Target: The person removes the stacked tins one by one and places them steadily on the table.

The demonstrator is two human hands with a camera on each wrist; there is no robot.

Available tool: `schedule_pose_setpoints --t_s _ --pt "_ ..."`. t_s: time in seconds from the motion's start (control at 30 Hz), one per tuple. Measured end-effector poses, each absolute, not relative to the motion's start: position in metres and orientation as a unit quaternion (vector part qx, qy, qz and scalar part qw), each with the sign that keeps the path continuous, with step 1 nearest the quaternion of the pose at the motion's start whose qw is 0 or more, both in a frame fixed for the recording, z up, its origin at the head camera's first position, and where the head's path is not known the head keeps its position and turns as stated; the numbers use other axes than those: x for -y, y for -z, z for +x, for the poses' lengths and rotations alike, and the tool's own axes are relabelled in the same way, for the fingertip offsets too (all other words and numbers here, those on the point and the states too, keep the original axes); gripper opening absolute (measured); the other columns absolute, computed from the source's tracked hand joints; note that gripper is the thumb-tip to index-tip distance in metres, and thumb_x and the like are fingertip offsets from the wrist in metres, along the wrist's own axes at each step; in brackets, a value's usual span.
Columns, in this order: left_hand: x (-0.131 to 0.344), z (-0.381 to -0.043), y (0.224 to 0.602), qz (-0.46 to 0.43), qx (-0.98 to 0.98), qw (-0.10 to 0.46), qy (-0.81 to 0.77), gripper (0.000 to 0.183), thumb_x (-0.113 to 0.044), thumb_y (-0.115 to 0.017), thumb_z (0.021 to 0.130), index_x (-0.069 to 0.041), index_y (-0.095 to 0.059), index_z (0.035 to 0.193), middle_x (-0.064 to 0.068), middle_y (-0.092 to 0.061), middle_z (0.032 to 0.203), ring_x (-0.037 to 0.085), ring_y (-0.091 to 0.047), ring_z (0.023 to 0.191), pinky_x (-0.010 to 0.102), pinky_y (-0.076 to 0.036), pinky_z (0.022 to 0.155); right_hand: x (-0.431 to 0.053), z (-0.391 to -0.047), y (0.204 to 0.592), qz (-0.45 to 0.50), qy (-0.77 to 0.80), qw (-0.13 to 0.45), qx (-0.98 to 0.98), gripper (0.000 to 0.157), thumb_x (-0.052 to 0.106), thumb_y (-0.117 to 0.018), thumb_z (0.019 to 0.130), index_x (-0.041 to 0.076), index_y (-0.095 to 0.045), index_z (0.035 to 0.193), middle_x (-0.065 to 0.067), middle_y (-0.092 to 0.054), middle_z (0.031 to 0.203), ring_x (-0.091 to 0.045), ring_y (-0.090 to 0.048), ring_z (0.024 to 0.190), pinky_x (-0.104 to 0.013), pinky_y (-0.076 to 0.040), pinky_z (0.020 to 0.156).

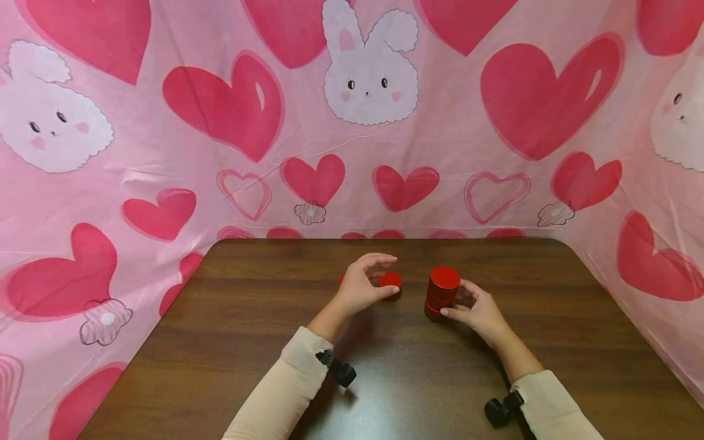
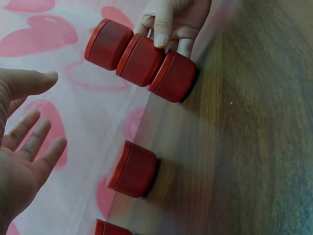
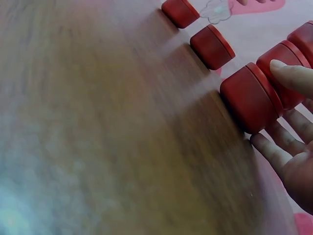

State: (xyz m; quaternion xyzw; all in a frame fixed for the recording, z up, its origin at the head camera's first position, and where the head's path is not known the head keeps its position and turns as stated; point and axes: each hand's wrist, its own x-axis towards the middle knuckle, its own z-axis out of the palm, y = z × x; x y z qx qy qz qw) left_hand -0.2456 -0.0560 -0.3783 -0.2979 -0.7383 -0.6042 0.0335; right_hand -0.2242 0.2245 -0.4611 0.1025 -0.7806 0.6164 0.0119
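Observation:
Three round red lidded tins (image 1: 443,282) stand stacked one on another on the table. At the stack's right side, my right hand (image 1: 485,315) holds it, thumb on the near side at the middle tin (image 2: 141,59) and fingers round the back. My left hand (image 1: 359,288) hovers with thumb and fingers spread and nothing between them. Near it stands a single red tin (image 1: 390,281), left of the stack; the left wrist view shows this tin (image 2: 134,169) apart from the fingers. Another red tin (image 3: 180,12) stands farther left, mostly hidden behind the left hand in the head view.
The brown wooden table (image 1: 231,342) has rounded far corners. Pink cloth (image 1: 330,140) printed with hearts and rabbits hangs behind it and along both sides. Small black cameras (image 1: 343,373) are strapped at both wrists, over pale sleeves.

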Motion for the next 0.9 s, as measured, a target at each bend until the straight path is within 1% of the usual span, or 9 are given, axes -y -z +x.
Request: schedule_pose_setpoints --t_s 0.07,0.17,0.23,0.3,0.4,0.5,0.57,0.73,0.9 --pt "0.054 -0.252 0.387 -0.296 0.740 0.033 0.603 0.050 0.009 -0.080 0.072 0.005 -0.063 0.119 0.021 -0.060 0.122 0.039 -0.057 0.113 0.049 -0.050 0.095 -0.225 -0.225 0.462 0.104 -0.614 0.013 0.782 0.062 0.003 -0.081 0.077 -0.005 -0.050 0.131 -0.024 -0.060 0.120 -0.013 -0.062 0.100 -0.021 -0.053 0.084" --pt "0.051 -0.262 0.399 -0.294 0.743 0.030 0.600 0.051 0.005 -0.082 0.072 -0.001 -0.065 0.120 0.014 -0.061 0.122 0.031 -0.059 0.113 0.042 -0.051 0.095 -0.226 -0.226 0.463 0.110 -0.612 0.017 0.783 0.062 0.004 -0.082 0.077 -0.005 -0.051 0.130 -0.019 -0.063 0.118 -0.013 -0.062 0.099 -0.021 -0.053 0.084" --pt "0.049 -0.261 0.398 -0.293 0.748 0.027 0.595 0.051 0.001 -0.083 0.073 -0.003 -0.065 0.120 0.012 -0.061 0.122 0.027 -0.060 0.110 0.040 -0.051 0.095 -0.227 -0.227 0.464 0.111 -0.613 0.019 0.782 0.062 0.004 -0.082 0.076 -0.005 -0.051 0.129 -0.015 -0.064 0.116 -0.012 -0.062 0.098 -0.021 -0.053 0.083" --pt "0.048 -0.260 0.398 -0.291 0.752 0.021 0.591 0.050 -0.001 -0.083 0.074 -0.005 -0.065 0.121 0.012 -0.061 0.122 0.027 -0.061 0.110 0.039 -0.051 0.096 -0.227 -0.227 0.465 0.114 -0.614 0.020 0.781 0.062 0.004 -0.082 0.076 -0.005 -0.052 0.129 -0.014 -0.064 0.116 -0.012 -0.063 0.099 -0.021 -0.053 0.083" --pt "0.044 -0.259 0.397 -0.289 0.757 0.011 0.586 0.051 -0.003 -0.083 0.074 -0.007 -0.065 0.121 0.013 -0.061 0.123 0.032 -0.059 0.112 0.037 -0.050 0.096 -0.227 -0.228 0.466 0.113 -0.613 0.020 0.782 0.062 0.004 -0.083 0.076 -0.004 -0.052 0.129 -0.017 -0.064 0.117 -0.012 -0.063 0.099 -0.021 -0.053 0.084" --pt "0.040 -0.258 0.397 -0.289 0.761 0.006 0.580 0.051 -0.004 -0.083 0.075 -0.007 -0.065 0.122 0.011 -0.061 0.124 0.033 -0.058 0.114 0.038 -0.050 0.097 -0.226 -0.228 0.466 0.115 -0.610 0.019 0.784 0.063 0.005 -0.082 0.077 -0.004 -0.051 0.130 -0.021 -0.062 0.119 -0.013 -0.062 0.100 -0.021 -0.052 0.084" --pt "0.037 -0.256 0.395 -0.293 0.763 0.006 0.576 0.052 -0.002 -0.082 0.075 -0.005 -0.064 0.123 0.012 -0.061 0.125 0.034 -0.057 0.115 0.040 -0.050 0.097 -0.226 -0.228 0.466 0.114 -0.608 0.017 0.786 0.063 0.006 -0.082 0.077 -0.004 -0.051 0.131 -0.023 -0.062 0.120 -0.014 -0.062 0.101 -0.021 -0.052 0.085" --pt "0.031 -0.240 0.376 -0.307 0.766 0.006 0.565 0.049 0.001 -0.079 0.077 0.002 -0.062 0.123 0.020 -0.059 0.124 0.039 -0.056 0.114 0.049 -0.048 0.097 -0.226 -0.228 0.466 0.112 -0.604 0.014 0.789 0.064 0.006 -0.082 0.078 -0.003 -0.050 0.133 -0.025 -0.060 0.122 -0.016 -0.062 0.102 -0.021 -0.052 0.085" --pt "0.026 -0.229 0.365 -0.313 0.771 0.015 0.555 0.046 0.001 -0.079 0.077 0.002 -0.064 0.120 0.018 -0.062 0.120 0.034 -0.059 0.110 0.049 -0.050 0.095 -0.225 -0.227 0.466 0.107 -0.607 0.013 0.788 0.063 0.005 -0.082 0.077 -0.003 -0.051 0.132 -0.024 -0.061 0.120 -0.017 -0.062 0.101 -0.021 -0.052 0.084"
